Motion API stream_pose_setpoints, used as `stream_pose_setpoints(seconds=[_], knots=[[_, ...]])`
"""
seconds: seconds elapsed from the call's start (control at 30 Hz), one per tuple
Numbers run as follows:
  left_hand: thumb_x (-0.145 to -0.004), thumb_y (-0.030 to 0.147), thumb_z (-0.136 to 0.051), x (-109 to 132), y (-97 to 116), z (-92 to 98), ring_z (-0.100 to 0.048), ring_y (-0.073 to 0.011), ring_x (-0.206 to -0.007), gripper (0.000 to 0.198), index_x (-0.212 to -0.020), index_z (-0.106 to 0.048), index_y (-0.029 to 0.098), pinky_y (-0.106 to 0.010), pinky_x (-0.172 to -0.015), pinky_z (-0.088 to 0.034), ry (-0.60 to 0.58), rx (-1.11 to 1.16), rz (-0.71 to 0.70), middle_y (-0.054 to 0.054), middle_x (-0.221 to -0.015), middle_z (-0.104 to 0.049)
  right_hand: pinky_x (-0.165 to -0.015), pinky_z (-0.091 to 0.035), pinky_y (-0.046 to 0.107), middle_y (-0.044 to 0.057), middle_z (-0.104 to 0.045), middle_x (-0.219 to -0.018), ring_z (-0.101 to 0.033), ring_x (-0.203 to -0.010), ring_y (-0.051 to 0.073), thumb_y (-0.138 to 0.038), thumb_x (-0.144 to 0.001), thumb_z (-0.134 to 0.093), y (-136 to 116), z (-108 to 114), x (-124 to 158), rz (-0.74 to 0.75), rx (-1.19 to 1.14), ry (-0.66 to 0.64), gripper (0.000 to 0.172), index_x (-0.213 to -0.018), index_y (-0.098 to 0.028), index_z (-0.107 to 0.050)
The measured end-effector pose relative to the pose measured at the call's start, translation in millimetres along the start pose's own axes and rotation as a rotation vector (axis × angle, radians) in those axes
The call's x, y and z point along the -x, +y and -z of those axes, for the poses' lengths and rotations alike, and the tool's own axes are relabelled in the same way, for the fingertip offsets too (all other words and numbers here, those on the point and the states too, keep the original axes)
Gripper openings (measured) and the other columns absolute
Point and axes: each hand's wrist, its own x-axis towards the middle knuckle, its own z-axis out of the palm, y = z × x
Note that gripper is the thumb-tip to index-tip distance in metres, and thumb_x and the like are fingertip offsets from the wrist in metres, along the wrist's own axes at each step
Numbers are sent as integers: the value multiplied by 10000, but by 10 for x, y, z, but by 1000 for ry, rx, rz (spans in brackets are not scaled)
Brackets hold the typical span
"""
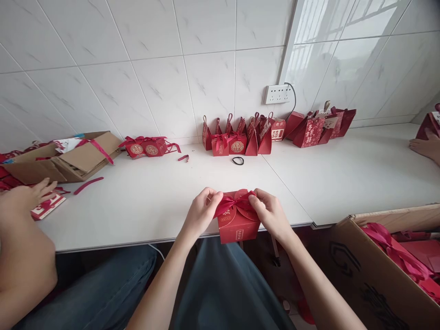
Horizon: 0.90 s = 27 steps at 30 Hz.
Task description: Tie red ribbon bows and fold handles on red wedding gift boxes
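Observation:
A red gift box with gold print is tilted at the table's front edge, between my hands. Over its top runs a red ribbon, crossed or knotted at the middle. My left hand pinches the ribbon's left part between thumb and fingers. On the other side my right hand grips the ribbon's right part, with the thumb on top close to the box's upper corner. The palms and some fingertips are hidden.
Finished-looking red boxes line the tiled wall, beside a black hair tie. At left, a co-worker's hand is near an open carton. Another person's hand holds a red box at far right. A large carton stands lower right.

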Motion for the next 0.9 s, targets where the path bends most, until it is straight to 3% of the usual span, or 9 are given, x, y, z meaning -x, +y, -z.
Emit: stream_pose_setpoints(seconds=[0.1,0.23,0.33,0.57,0.77,0.9], knots=[[-797,469,-525,-30,23,60,-433,-110,-567,310,-670,-484,189,-227,-551,-328,-86,23,46,41,-612,-470,-492,-248,237,-44,-296,-580,-282,-549,100,-541,-845,-410,-33,28,-51,-53,61,-24,436,-586,-206,-305],[-803,536,-509,32,41,65,-447,-118,-567,364,-681,-479,193,-232,-549,-332,-55,-71,126,38,-605,-485,-493,-251,235,-43,-311,-571,-292,-547,100,-514,-851,-412,-27,5,-98,-87,70,-31,424,-579,-202,-322],[-806,604,-466,84,63,51,-395,-113,-526,449,-630,-414,195,-236,-523,-302,-34,-161,161,49,-551,-407,-500,-266,229,-41,-353,-586,-319,-560,101,-474,-861,-421,14,-28,-93,-52,20,-33,385,-600,-200,-352],[-845,512,-449,73,56,27,-350,-102,-533,381,-641,-391,195,-228,-518,-278,-76,-99,88,54,-575,-373,-508,-261,237,-45,-347,-588,-299,-554,103,-491,-880,-420,69,-15,-51,29,-30,10,397,-613,-205,-351],[-855,443,-418,96,-67,-92,-287,-96,-526,352,-627,-302,202,-226,-507,-259,41,-22,5,59,-566,-294,-488,-235,229,-54,-328,-580,-271,-525,89,-556,-813,-521,146,-71,-21,-101,-381,-26,438,-608,-201,-368],[-840,407,-434,105,-124,-139,-278,-94,-526,345,-603,-295,199,-224,-498,-246,87,55,20,56,-554,-284,-498,-275,229,-49,-368,-578,-324,-513,84,-548,-753,-600,228,-68,-67,-210,-597,-53,448,-597,-198,-368]])
